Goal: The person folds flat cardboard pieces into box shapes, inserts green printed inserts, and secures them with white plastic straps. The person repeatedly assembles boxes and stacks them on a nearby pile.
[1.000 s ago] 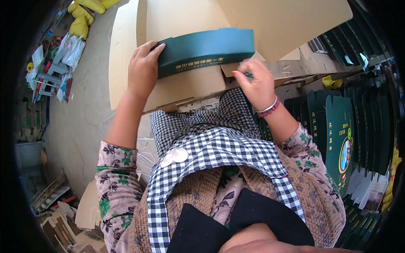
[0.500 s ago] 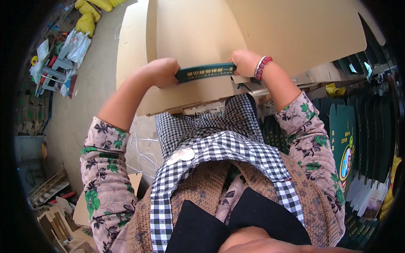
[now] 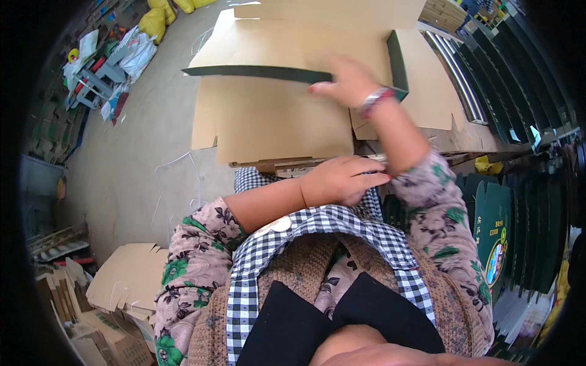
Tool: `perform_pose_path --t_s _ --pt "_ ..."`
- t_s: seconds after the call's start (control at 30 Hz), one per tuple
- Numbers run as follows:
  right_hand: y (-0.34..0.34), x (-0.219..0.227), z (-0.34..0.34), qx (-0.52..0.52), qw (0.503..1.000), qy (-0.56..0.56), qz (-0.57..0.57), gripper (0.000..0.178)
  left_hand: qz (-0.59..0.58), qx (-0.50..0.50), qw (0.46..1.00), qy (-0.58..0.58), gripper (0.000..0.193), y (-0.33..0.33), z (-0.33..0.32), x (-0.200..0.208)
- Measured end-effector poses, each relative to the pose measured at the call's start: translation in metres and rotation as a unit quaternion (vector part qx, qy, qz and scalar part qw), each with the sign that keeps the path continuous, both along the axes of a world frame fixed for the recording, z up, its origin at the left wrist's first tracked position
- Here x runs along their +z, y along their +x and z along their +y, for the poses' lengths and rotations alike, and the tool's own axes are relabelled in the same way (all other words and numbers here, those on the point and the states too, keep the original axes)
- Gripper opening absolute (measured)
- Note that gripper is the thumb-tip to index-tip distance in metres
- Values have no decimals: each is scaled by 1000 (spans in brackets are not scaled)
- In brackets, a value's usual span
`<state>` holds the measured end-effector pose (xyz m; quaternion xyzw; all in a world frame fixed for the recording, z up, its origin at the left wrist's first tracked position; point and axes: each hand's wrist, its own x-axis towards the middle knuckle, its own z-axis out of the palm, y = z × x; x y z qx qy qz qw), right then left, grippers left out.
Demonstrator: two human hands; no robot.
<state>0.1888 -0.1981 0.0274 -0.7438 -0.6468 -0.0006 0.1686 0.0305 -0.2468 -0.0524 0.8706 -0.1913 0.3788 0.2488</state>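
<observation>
A large tan cardboard box blank [image 3: 281,119] lies on the table before me, with a dark green outer face. One long narrow flap [image 3: 250,72] stands up across it, its green side toward me, and a shorter green-edged flap [image 3: 398,61] stands at the right. My right hand [image 3: 351,85], blurred by motion, is over the right end of the long flap. Its thumb lies on the near side; the other fingers are smeared. Close to my apron, my left hand [image 3: 342,180] is below the table's front edge, fingers stretched toward my right forearm, holding nothing that I can see.
Dark green folded cartons [image 3: 491,226] stand packed on the right, below a metal roller strip [image 3: 455,76]. Flattened cardboard [image 3: 131,274] lies at the lower left. Yellow sacks [image 3: 152,24] and a grey stool [image 3: 101,76] stand on the floor at the upper left.
Both hands gripped a green strip of the cardboard; now my left hand has come off it and down toward my apron. The blank lies differently, with its green-faced flaps upright.
</observation>
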Motion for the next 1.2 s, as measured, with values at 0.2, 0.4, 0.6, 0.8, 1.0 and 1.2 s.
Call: perform_pose_path --t_s 0.2,0.4,0.6,0.8,1.0,1.2 --pt "-7 -82 44 -9 976 207 -61 11 114 64 991 17 42 -70 20 36" --pt "109 -60 -61 202 956 209 -49 27 44 287 950 115 39 -143 97 98" --pt "120 -34 -137 87 987 53 -124 61 182 382 723 546 49 -104 162 136" --pt "88 -49 -170 120 992 14 -37 41 384 315 652 573 37 -61 190 100" --pt "113 -56 -152 -23 1000 -12 -8 14 341 262 837 338 14 -17 183 89" --pt "114 -71 -125 -41 989 4 -141 17 183 395 853 289 8 12 112 47"
